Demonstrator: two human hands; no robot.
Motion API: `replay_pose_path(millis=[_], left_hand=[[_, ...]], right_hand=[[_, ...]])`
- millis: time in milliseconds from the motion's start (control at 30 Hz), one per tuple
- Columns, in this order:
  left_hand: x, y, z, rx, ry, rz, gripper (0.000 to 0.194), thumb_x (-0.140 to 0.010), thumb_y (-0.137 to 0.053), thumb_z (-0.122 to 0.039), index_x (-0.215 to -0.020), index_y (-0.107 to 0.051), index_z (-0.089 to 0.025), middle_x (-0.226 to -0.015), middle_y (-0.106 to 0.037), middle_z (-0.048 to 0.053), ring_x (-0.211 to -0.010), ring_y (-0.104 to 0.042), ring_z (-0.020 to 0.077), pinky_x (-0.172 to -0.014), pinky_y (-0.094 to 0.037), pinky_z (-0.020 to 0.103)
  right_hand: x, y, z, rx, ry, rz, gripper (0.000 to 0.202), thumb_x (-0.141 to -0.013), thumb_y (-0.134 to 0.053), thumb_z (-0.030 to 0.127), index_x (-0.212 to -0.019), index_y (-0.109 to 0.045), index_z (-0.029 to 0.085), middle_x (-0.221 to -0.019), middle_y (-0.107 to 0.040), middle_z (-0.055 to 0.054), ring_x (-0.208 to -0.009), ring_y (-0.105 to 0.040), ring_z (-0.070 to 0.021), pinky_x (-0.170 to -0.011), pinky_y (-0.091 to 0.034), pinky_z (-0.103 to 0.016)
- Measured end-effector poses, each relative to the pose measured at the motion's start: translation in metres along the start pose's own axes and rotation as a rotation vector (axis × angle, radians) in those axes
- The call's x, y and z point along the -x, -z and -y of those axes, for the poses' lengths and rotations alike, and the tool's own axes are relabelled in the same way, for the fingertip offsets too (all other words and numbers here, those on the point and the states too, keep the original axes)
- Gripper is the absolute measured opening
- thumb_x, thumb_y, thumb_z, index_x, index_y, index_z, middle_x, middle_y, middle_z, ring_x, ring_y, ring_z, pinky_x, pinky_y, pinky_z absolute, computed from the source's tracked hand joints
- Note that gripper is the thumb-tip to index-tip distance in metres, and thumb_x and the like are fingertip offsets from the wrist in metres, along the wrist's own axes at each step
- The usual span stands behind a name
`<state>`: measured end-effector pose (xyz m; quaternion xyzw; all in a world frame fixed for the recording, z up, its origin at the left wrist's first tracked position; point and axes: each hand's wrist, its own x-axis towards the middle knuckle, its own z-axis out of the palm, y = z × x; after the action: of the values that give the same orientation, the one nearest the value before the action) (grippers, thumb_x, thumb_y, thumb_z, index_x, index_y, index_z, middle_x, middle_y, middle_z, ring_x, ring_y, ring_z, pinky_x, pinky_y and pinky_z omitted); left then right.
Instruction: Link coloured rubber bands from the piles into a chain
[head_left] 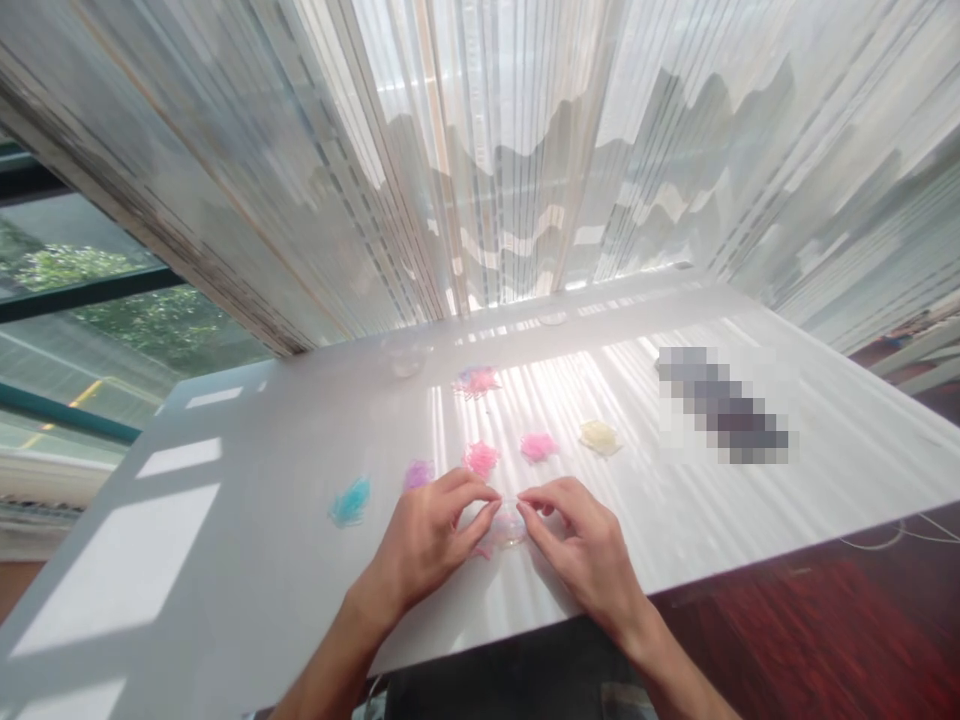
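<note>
My left hand (427, 540) and my right hand (581, 550) meet near the front edge of a white table (247, 520). Their thumbs and forefingers pinch the two ends of a thin clear strand (510, 497) stretched between them. Under the fingertips lies a small pale pink and yellow cluster (506, 530) of tiny bands. Just beyond the hands sit little heaps of bands: teal (350, 502), purple (418, 474), pink (480, 458), a second pink heap (538, 446) and pale yellow (600, 437).
A mixed pink and blue heap (476, 381) lies farther back, with a small clear dish (407, 362) to its left. A blurred-out patch (724, 405) sits at the right. Sheer striped curtains (525, 150) hang behind the table; a window shows at left.
</note>
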<state>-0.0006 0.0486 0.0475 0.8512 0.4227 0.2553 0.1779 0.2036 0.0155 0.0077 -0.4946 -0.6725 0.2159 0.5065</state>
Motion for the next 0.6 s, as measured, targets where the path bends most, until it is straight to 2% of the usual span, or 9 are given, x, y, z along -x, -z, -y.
replay_pose_path(millis=[200,367,467,600], left_hand=[[-0.039,0.005,0.012,-0.078,-0.035,0.018,0.015,-0.099,-0.062,-0.028,-0.099,-0.077,-0.027,-0.095,-0.075,0.0,-0.061,-0.062,0.0093,-0.058,-0.046,0.021],[-0.078,-0.005,0.016,-0.085,-0.071,0.072,0.015,-0.098,-0.064,-0.031,-0.097,-0.079,-0.028,-0.091,-0.074,-0.001,-0.063,-0.063,0.009,-0.058,-0.045,0.02],[-0.089,-0.014,0.015,-0.108,-0.047,0.1,0.011,-0.095,-0.069,-0.028,-0.096,-0.08,-0.029,-0.09,-0.074,-0.003,-0.063,-0.064,0.009,-0.058,-0.043,0.021],[-0.087,-0.019,0.016,-0.134,-0.01,0.087,0.013,-0.096,-0.066,-0.028,-0.094,-0.079,-0.028,-0.089,-0.074,-0.003,-0.063,-0.064,0.0092,-0.057,-0.043,0.021]], right_hand=[[0.004,0.001,-0.003,0.037,-0.127,-0.197,0.016,-0.098,-0.06,0.021,-0.11,-0.068,0.023,-0.083,-0.067,-0.003,-0.071,-0.063,-0.0175,-0.063,-0.053,-0.03],[0.01,0.001,-0.005,0.005,-0.223,-0.322,0.025,-0.099,-0.058,0.021,-0.124,-0.062,0.023,-0.094,-0.065,-0.005,-0.075,-0.061,-0.0179,-0.067,-0.054,-0.032],[0.012,0.0,-0.005,-0.015,-0.242,-0.327,0.028,-0.099,-0.058,0.021,-0.126,-0.061,0.024,-0.096,-0.064,-0.005,-0.078,-0.061,-0.0183,-0.068,-0.055,-0.033],[0.013,0.0,-0.006,-0.036,-0.244,-0.296,0.029,-0.099,-0.057,0.02,-0.127,-0.06,0.025,-0.095,-0.064,-0.005,-0.077,-0.06,-0.0183,-0.067,-0.055,-0.032]])
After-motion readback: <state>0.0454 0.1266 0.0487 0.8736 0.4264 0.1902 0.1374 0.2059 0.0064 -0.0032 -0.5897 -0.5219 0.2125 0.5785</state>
